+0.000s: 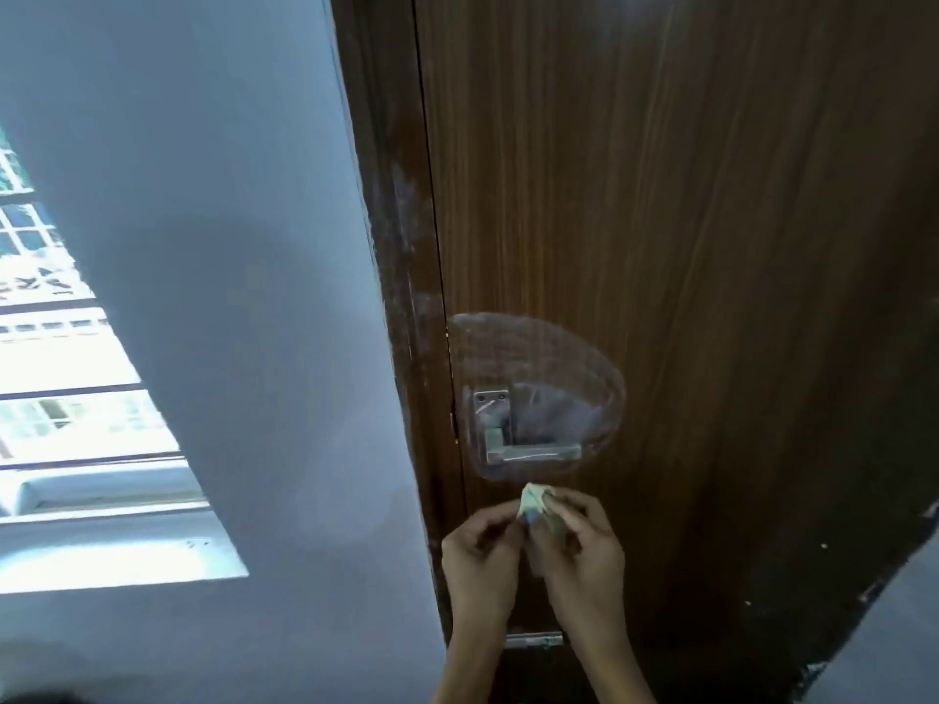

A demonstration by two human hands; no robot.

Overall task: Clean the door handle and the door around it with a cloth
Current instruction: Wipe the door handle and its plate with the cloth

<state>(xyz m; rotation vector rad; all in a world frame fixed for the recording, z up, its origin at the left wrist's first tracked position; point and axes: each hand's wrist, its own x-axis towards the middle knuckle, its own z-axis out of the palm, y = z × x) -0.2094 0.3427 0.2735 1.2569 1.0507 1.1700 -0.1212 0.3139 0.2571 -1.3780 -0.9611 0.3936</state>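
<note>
1. The cloth [539, 503] is a small, pale, crumpled wad held up in front of the door [711, 246], just below the door handle [528, 449] and not touching it.
2. Both hands hold the wad: the right hand [584, 551] has its fingers curled round it, pinching it from the right, and the left hand [480, 556] pinches its left edge with curled fingertips (how much cloth sits inside either palm is hidden).
3. The door handle is a silver metal lever pointing right from a rectangular plate [490, 409] with 2 screws near its top edge.
4. Around the handle, a rounded cloudy smear [549, 363] marks the dark brown wood-grain door, reaching above and to the right of the plate.
5. The door frame [396, 246], left of the door's edge, carries pale scuffs and streaks.
6. A small metal fitting [533, 640] shows low on the door between the 2 forearms.
7. A pale blue-grey wall [228, 246] stands left of the frame, and a bright window [76, 398] lies further left.
</note>
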